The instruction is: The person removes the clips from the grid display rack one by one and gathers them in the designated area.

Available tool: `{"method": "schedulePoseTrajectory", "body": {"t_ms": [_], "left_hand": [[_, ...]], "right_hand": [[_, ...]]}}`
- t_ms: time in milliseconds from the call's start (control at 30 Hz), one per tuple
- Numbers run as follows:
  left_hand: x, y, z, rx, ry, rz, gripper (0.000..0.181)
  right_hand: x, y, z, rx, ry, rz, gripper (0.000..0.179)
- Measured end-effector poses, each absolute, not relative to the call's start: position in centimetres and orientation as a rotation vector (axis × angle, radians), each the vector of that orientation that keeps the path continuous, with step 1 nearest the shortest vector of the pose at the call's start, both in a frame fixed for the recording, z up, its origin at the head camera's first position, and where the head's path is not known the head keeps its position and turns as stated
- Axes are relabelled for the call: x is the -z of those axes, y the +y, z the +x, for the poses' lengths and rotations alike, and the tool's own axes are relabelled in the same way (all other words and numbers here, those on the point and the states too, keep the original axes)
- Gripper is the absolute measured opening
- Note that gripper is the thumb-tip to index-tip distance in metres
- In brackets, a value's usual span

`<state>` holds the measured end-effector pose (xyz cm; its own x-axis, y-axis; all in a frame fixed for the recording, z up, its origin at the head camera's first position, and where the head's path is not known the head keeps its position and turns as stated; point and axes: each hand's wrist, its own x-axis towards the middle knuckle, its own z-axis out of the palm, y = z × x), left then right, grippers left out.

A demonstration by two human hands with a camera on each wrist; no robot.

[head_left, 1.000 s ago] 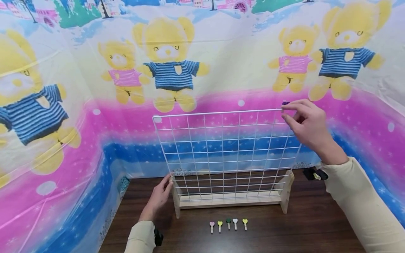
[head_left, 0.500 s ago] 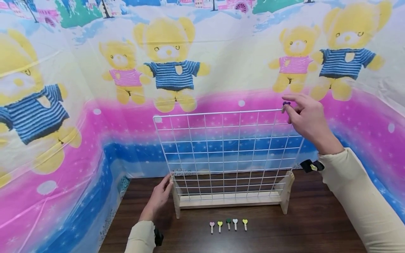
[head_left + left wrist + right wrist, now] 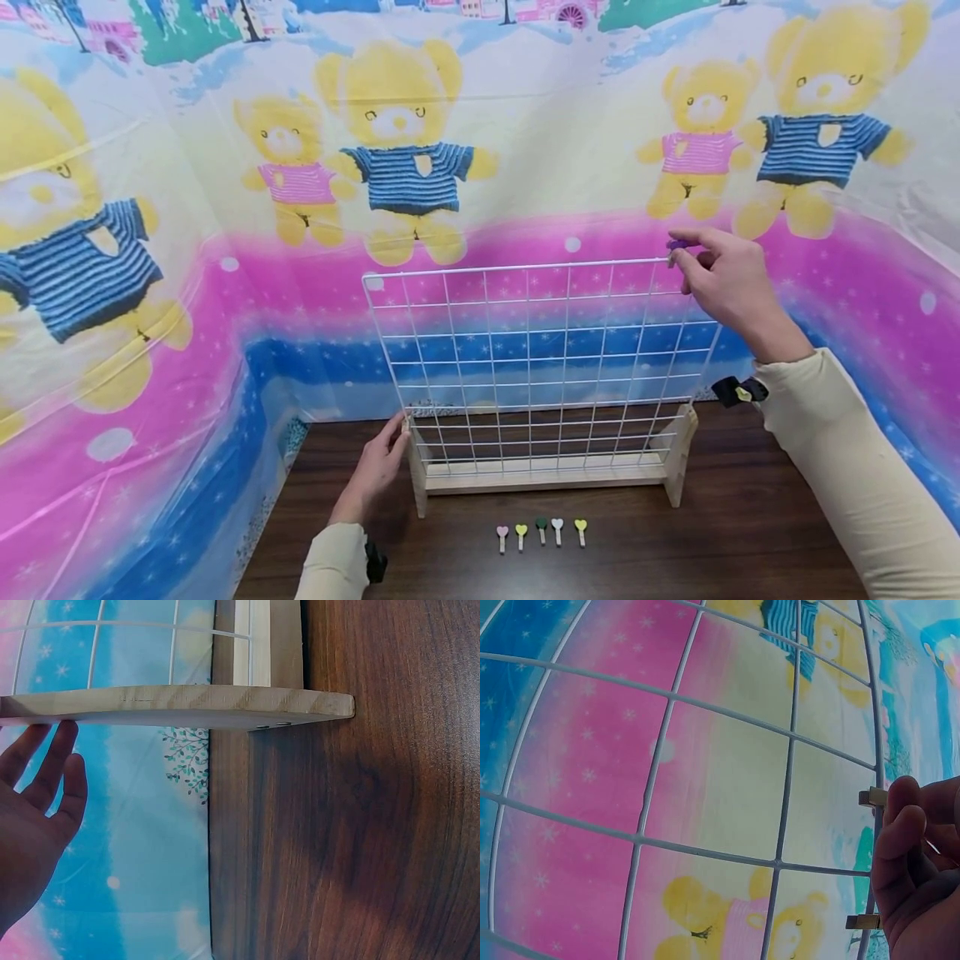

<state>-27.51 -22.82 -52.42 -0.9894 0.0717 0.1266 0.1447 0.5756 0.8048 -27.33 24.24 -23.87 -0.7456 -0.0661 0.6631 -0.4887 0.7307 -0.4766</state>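
Observation:
A white wire grid panel stands upright in a light wooden base. At its upper right corner, my right hand pinches a small clothespin with a purple heart on the top bar. The right wrist view shows this clothespin at the fingertips. Below it in that view, a second clothespin sits on the same bar, its decorated end hidden by the hand. My left hand touches the outer side of the base's left upright with extended fingertips.
On the dark wood table, several heart clothespins lie in a row before the base: pink, yellow, green, white and another yellow one. A bear-printed cloth hangs behind and around.
My right fingers parted from a closer pinch, showing the purple heart, and its angle has shifted slightly. The hand moved a little left and up overall. My left hand stays put.

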Motion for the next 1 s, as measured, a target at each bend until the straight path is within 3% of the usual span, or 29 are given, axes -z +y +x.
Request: {"method": "schedulePoseTrajectory", "body": {"t_ms": [233, 1000], "left_hand": [[52.6, -22.7, -27.4, 1.393, -2.713, -0.167, 0.047], [52.4, -22.7, -27.5, 1.381, -2.704, -0.175, 0.047]], "right_hand": [[24.0, 24.1, -27.4, -0.892, -2.276, 0.399, 0.021], [24.4, 23.4, -25.0, -0.908, -2.116, 0.54, 0.016]]}}
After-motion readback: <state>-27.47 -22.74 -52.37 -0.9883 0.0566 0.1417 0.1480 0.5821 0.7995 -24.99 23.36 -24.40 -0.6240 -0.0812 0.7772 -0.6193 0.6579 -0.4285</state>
